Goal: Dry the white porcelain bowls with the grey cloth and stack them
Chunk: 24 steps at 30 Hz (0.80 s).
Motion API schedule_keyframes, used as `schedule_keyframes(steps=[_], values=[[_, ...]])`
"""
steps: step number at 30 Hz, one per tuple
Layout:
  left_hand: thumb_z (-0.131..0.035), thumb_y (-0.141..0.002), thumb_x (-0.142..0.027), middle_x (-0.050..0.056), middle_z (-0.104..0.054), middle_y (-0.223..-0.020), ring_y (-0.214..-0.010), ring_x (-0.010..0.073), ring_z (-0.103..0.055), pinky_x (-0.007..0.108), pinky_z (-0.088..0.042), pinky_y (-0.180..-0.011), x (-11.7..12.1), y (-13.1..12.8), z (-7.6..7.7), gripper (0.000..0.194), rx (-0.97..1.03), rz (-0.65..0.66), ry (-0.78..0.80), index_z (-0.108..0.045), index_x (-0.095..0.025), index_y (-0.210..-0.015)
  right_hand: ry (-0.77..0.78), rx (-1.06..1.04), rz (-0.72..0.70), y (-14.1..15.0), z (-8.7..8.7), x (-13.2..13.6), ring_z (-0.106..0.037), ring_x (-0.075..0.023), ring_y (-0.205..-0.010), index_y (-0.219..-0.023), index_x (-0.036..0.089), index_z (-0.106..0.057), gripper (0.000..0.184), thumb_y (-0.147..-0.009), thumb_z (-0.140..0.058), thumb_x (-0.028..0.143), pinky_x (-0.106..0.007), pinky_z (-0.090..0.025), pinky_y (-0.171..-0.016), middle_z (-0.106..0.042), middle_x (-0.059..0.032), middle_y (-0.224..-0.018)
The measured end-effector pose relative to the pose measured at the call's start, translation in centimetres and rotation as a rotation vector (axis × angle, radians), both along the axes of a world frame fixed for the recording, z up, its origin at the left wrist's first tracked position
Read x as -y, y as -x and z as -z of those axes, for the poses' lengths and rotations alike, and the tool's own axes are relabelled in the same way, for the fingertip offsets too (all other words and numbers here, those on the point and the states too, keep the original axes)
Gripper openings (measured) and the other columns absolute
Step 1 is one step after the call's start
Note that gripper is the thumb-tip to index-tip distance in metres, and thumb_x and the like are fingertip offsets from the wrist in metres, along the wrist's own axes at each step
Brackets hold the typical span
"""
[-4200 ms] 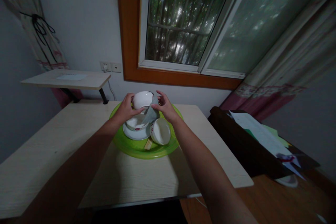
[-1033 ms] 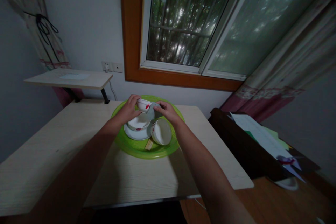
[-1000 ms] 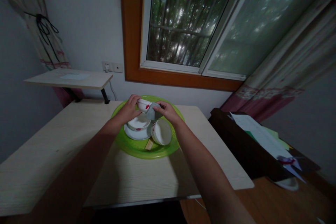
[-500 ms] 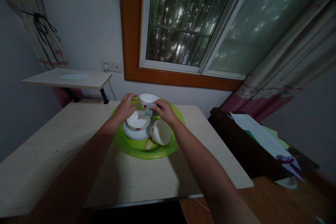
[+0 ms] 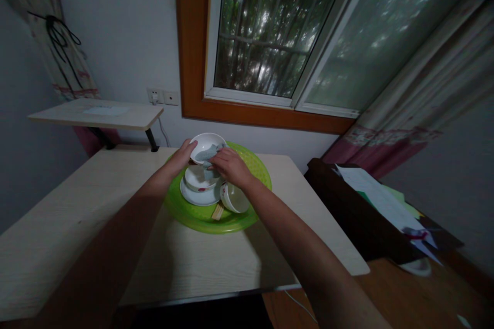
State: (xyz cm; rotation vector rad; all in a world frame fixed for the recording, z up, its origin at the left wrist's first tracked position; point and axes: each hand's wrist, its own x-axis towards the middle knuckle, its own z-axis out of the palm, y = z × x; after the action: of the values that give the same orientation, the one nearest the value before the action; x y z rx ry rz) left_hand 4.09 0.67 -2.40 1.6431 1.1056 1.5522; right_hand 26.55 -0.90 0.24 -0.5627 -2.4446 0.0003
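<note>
My left hand [image 5: 182, 157] grips the left rim of a white bowl [image 5: 208, 141], which is raised and tilted toward me. With my right hand [image 5: 231, 165] I hold a grey cloth [image 5: 207, 154]; part of it lies inside that bowl and part hangs below the rim. Under the raised bowl, a second white bowl [image 5: 195, 181] sits on a white plate [image 5: 200, 197]. A third bowl [image 5: 236, 200] lies tipped on its side to the right. Wooden chopsticks [image 5: 217, 211] rest at the front of the round green tray [image 5: 200, 222], partly hidden by the bowls.
The tray stands on a pale wooden table [image 5: 208, 262]. A small raised shelf [image 5: 127, 117] is at the back left, near a wall socket [image 5: 155, 95]. A window [image 5: 270, 36] is behind. Papers [image 5: 378, 200] lie on a dark piece of furniture to the right.
My left hand has taken hold of the back bowl, which is now lifted, tilted and further left. My right hand has moved left, bringing the cloth into it.
</note>
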Motion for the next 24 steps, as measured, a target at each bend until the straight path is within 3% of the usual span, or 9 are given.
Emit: schedule_keyframes(steps=[4, 8, 14, 18, 21, 24], values=[[-0.052, -0.087, -0.059, 0.005, -0.063, -0.094, -0.087, 0.0230, -0.060, 0.038, -0.053, -0.078, 0.2, 0.3, -0.3, 0.044, 0.058, 0.048, 0.113, -0.056, -0.020, -0.109, 0.011, 0.046, 0.025, 0.2, 0.0, 0.3, -0.062, -0.0255, -0.102, -0.106, 0.025, -0.075, 0.021, -0.097, -0.062, 0.039, -0.040, -0.041, -0.100, -0.074, -0.0084, -0.099], [-0.054, -0.086, -0.050, 0.002, -0.059, -0.092, -0.082, 0.0193, -0.057, 0.031, -0.048, -0.074, 0.5, 0.5, -0.7, 0.035, 0.002, 0.060, 0.184, -0.054, -0.021, -0.105, -0.074, 0.254, 0.035, 0.5, -0.4, 1.0, -0.064, -0.0235, -0.100, -0.106, 0.019, -0.074, 0.029, -0.100, -0.057, 0.041, -0.038, -0.044, -0.099, -0.074, -0.0104, -0.098], [-0.051, -0.086, -0.045, 0.000, -0.057, -0.088, -0.081, 0.0181, -0.054, 0.029, -0.044, -0.072, 0.6, 0.6, -1.0, 0.025, -0.069, -0.017, 0.174, -0.054, -0.021, -0.094, -0.142, 0.319, 0.083, 0.8, -0.4, 1.5, -0.062, -0.0235, -0.119, -0.127, 0.018, -0.066, 0.040, -0.099, -0.057, 0.045, -0.041, -0.033, -0.117, -0.070, -0.0113, -0.127], [-0.050, -0.086, -0.044, 0.001, -0.059, -0.090, -0.081, 0.0196, -0.055, 0.030, -0.043, -0.072, 0.7, 0.6, -1.2, 0.028, -0.093, -0.105, 0.176, -0.055, -0.021, -0.101, -0.165, 0.317, 0.205, 0.9, -0.1, 1.5, -0.055, -0.0273, -0.133, -0.131, 0.012, -0.063, 0.052, -0.097, -0.058, 0.050, -0.044, -0.029, -0.121, -0.064, -0.0173, -0.136], [-0.047, -0.087, -0.045, 0.002, -0.060, -0.092, -0.083, 0.0206, -0.055, 0.032, -0.044, -0.076, 0.9, 0.6, -1.3, 0.031, -0.121, -0.173, 0.168, -0.054, -0.022, -0.108, -0.181, 0.349, 0.253, 1.2, -0.1, 1.6, -0.055, -0.0284, -0.133, -0.122, 0.010, -0.067, 0.045, -0.098, -0.057, 0.047, -0.046, -0.028, -0.122, -0.067, -0.0193, -0.131], [-0.045, -0.088, -0.043, 0.002, -0.060, -0.093, -0.082, 0.0207, -0.055, 0.033, -0.044, -0.076, 1.0, 0.6, -1.3, 0.034, -0.141, -0.212, 0.164, -0.051, -0.023, -0.114, -0.178, 0.408, 0.236, 1.6, -0.6, 1.8, -0.065, -0.0264, -0.118, -0.106, 0.012, -0.071, 0.030, -0.099, -0.058, 0.037, -0.044, -0.033, -0.118, -0.074, -0.0158, -0.115]])
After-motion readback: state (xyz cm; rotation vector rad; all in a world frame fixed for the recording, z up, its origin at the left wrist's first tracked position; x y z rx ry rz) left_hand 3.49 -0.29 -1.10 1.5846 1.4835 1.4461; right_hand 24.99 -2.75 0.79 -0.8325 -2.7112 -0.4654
